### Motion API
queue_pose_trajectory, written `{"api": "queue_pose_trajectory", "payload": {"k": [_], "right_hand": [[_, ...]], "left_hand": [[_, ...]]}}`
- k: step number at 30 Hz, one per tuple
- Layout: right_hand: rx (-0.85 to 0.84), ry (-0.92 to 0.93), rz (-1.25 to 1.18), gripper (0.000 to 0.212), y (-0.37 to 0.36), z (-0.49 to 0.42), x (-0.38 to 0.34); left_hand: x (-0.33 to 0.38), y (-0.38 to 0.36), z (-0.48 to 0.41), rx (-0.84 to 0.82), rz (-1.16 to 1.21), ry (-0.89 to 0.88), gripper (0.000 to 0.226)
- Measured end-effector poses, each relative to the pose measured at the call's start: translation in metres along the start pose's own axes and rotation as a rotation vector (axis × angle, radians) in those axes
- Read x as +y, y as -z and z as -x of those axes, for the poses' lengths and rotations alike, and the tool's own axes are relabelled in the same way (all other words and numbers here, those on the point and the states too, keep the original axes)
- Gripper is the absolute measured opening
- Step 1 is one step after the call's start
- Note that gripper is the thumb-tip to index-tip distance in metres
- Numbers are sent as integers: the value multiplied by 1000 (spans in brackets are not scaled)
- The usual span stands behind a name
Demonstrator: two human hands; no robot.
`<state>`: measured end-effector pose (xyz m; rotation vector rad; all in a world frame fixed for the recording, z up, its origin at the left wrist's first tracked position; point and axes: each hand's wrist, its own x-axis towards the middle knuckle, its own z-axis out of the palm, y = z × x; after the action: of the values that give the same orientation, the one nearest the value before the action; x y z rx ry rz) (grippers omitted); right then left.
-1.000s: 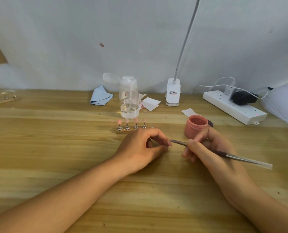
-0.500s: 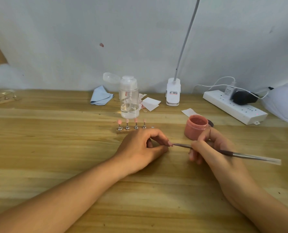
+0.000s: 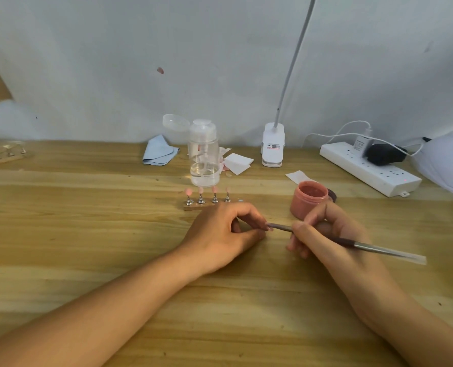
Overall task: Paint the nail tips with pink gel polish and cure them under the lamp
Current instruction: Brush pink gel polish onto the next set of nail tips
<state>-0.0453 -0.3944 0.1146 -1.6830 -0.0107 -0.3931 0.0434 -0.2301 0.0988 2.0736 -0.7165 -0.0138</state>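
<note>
Worktop of pale wood, middle: left hand curled, pinching small pink nail tip. Right hand grips slim metal-handled brush, bristles at that tip. Open round pink gel jar just behind. Wooden stand of four pink tips beyond; white clip lamp at far edge.

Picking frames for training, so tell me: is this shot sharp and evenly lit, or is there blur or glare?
Head view: soft, even light, with faint shadows under the left hand and right hand; the clear pump bottle glints slightly at its base; the painted nail tips on the stand look slightly soft; no motion smear on the brush.
</note>
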Motion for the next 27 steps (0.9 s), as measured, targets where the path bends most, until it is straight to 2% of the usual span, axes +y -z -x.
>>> {"api": "queue_pose_trajectory", "payload": {"k": [6,13,27], "right_hand": [[83,-32,6,18,4,-2,-1],[0,3,-20,19,1,-1,2],[106,-19,-63,23,5,-4,3]], "left_hand": [[0,0,0,-7,16,7,9],[0,-1,0,7,-7,5,11],[1,0,1,-2,18,4,12]]}}
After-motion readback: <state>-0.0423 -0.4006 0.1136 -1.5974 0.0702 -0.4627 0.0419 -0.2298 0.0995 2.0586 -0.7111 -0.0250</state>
